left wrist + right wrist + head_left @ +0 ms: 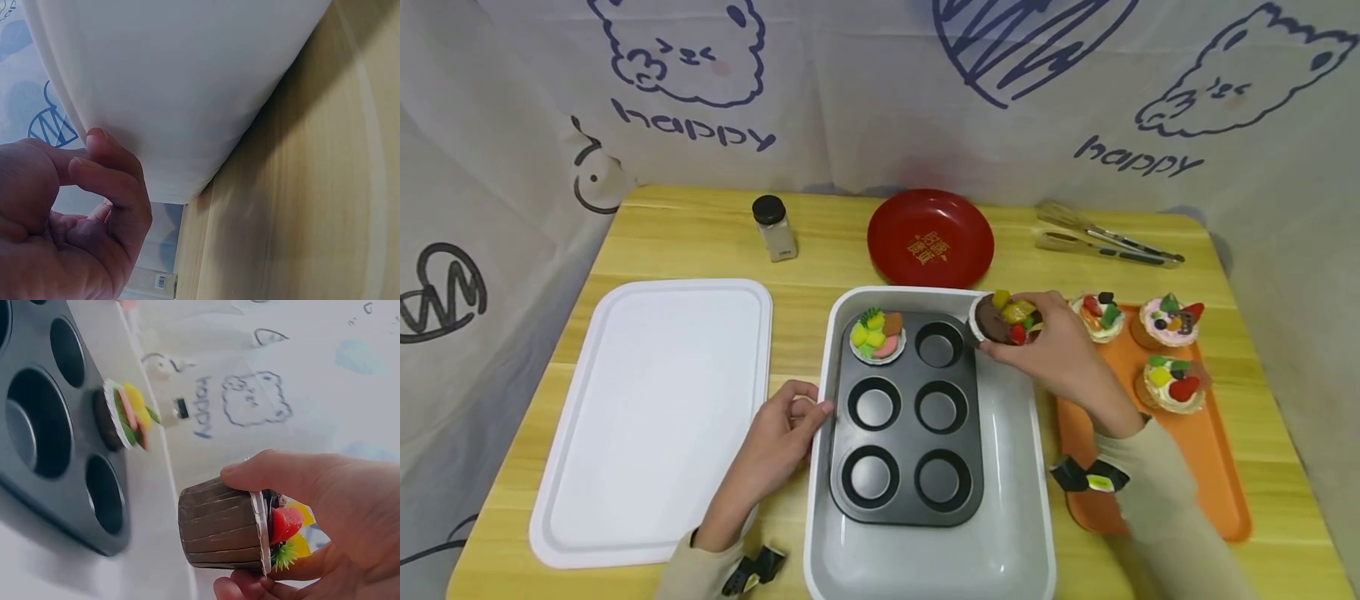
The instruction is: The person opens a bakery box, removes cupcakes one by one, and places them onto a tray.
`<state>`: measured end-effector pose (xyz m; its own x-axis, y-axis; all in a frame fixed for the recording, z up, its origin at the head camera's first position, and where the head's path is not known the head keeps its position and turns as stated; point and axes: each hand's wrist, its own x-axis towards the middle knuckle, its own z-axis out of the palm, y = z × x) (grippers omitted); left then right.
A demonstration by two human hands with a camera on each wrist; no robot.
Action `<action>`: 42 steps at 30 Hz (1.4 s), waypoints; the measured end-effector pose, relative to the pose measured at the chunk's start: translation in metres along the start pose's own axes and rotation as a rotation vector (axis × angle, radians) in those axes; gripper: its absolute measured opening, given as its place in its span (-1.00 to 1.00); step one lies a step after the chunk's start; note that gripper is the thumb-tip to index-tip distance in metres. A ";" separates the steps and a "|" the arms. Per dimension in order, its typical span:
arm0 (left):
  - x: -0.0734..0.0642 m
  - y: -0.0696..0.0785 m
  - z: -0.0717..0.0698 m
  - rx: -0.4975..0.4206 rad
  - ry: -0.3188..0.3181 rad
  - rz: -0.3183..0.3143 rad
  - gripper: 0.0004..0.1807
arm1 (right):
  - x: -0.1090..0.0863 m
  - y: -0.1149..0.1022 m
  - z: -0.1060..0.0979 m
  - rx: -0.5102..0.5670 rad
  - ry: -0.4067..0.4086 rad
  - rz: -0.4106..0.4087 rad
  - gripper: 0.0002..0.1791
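Left hand (786, 429) nearest: fingers bent, thumb at white box (1015, 467) left rim; can't tell if this grip clamps the rim or only touches it. Light bracing there should stop the box sliding on the desk (801, 333).

Tin (908, 437) sits in box, near and middle pockets bare.

Farther back, right hand (1060, 350): grip clamped on brown-wrapped cake (1000, 319), thumb and fingers on opposite sides near its top edge. Cake is just right of the back-right pocket (940, 343), not in it; looks roughly upright.

To seat it well: center base over that pocket, lower level, squeeze lightly (wrapper probably dents), don't press the fruit, let go from the top edge so fingers don't catch. Avoid bumping the back-left cake (877, 337). Red plate (966, 229) beyond box, shouldn't interfere.
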<state>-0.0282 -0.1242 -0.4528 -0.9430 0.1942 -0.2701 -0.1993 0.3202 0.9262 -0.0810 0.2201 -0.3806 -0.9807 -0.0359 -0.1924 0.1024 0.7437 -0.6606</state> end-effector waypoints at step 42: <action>-0.001 0.002 0.004 -0.050 0.006 -0.044 -0.75 | -0.060 0.122 -0.001 -0.024 0.217 0.263 -0.09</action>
<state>-0.0266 -0.1197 -0.4522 -0.9347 0.1756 -0.3091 -0.2531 0.2817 0.9255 -0.0100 0.3137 -0.4483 -0.9340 0.3007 -0.1932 0.3554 0.7241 -0.5911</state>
